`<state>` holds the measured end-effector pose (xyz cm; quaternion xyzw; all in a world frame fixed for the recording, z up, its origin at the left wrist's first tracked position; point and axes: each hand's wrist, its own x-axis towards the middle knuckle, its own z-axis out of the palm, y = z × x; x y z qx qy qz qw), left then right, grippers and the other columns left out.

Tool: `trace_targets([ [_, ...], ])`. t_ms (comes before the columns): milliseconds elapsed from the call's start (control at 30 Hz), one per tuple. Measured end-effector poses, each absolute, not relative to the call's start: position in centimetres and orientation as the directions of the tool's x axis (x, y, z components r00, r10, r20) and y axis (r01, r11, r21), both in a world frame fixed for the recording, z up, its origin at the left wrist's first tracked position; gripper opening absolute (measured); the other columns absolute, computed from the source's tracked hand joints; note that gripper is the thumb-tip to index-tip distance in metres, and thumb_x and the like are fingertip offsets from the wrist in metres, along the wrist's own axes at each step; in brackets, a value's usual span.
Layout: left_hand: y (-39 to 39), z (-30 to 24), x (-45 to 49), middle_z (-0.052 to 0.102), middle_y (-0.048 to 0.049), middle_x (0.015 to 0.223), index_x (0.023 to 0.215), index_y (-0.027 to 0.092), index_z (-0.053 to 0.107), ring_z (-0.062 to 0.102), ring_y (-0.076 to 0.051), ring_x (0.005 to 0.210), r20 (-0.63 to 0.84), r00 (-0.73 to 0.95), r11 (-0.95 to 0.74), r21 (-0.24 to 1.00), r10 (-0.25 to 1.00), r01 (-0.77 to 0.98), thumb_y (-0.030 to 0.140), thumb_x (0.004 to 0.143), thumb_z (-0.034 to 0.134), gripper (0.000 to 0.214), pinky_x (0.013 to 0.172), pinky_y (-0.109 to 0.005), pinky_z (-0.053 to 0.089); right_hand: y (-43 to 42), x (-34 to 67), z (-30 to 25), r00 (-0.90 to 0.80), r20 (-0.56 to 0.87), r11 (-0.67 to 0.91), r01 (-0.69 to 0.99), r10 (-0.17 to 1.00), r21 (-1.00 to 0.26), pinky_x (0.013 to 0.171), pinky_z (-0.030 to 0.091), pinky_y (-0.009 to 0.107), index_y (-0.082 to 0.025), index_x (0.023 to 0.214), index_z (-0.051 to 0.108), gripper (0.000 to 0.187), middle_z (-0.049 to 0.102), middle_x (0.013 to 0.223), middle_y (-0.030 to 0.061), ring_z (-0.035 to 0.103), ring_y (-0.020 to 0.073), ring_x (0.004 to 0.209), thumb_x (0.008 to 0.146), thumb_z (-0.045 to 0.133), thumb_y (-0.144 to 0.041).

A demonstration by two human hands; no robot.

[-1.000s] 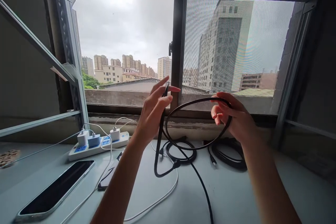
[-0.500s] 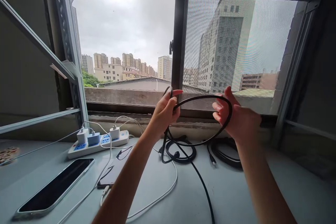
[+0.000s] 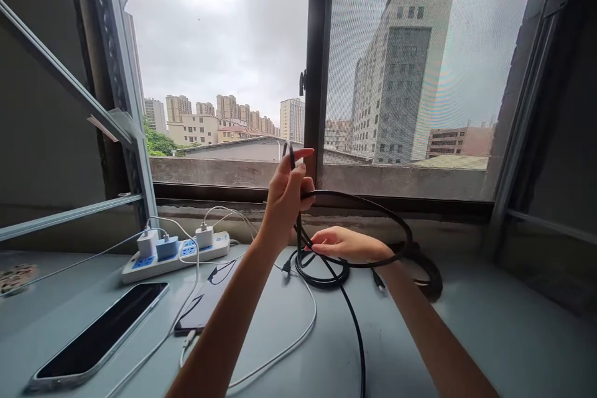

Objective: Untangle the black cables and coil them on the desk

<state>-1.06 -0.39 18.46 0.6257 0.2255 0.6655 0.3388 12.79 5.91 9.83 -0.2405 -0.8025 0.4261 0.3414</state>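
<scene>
Black cable (image 3: 345, 195) hangs in a wide loop above the bench (image 3: 410, 354), clear of its surface. The lettering on the power strip (image 3: 177, 266) is too small to read. The left hand (image 3: 285, 194) is closed round the cable, index finger extended, with a small bight standing above the fingers. From there the loop swings right and returns below, crossing the right wrist. The right hand (image 3: 347, 244) is lower, palm down, its fingertips at the strands under the left hand; whether they pinch one I cannot tell.

Directly below the hands, a flat coil (image 3: 321, 286) lies on the bench, a black plug (image 3: 286, 267) just beside it. A black strand runs over it toward the bench's near edge. A second coil (image 3: 431, 277) lies further right, partly hidden by the right forearm.

Toward the bench's left edge lies a phone (image 3: 105, 339); a second phone (image 3: 209, 298) is partly covered by the left forearm. Behind them the strip, bearing three chargers, sits near the far edge. A white cable (image 3: 298, 339) curves across the bench between the forearms. The window (image 3: 224, 74) rises beyond the far edge.
</scene>
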Motion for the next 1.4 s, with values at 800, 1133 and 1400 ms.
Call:
trace_targets([
  [800, -1.0, 20.9, -8.6, 0.033, 0.0081, 0.033, 0.097, 0.017, 0.067, 0.018, -0.005, 0.023, 0.645, -0.308, -0.675, 0.738, 0.699, 0.014, 0.047, 0.087, 0.054, 0.034, 0.023, -0.02, 0.009, 5.1, 19.1, 14.3, 0.19, 0.668, 0.692, -0.127, 0.72, -0.71, 0.036, 0.022, 0.018, -0.021, 0.087, 0.067, 0.038, 0.054, 0.074, -0.0032, 0.034, 0.0017, 0.044, 0.067, 0.072, -0.053],
  [1133, -1.9, 20.9, -7.7, 0.037, 0.006, 0.038, 0.083, 0.017, 0.068, 0.025, -0.005, 0.027, 0.633, -0.212, -0.611, 0.774, 0.744, 0.167, 0.036, 0.09, 0.05, 0.027, 0.027, -0.019, 0.015, 4.3, 19.1, 15.2, 0.436, 0.712, 0.815, -0.092, 0.55, -0.572, 0.038, 0.024, 0.017, -0.019, 0.073, 0.061, 0.028, 0.06, 0.081, -0.0018, 0.035, 0.0001, 0.043, 0.073, 0.07, -0.046],
  [1400, -1.3, 20.6, -6.8, 0.054, -0.0001, 0.05, 0.055, 0.016, 0.059, 0.046, -0.007, 0.043, 0.673, -0.18, -0.595, 0.726, 0.718, 0.345, 0.039, 0.084, 0.058, 0.037, 0.042, -0.018, 0.034, 1.4, 19.9, 16.9, 0.476, 0.662, 0.804, -0.197, 0.579, -0.562, 0.036, 0.017, 0.014, -0.019, 0.071, 0.062, 0.021, 0.057, 0.078, -0.0041, 0.033, -0.0014, 0.043, 0.067, 0.074, -0.035],
])
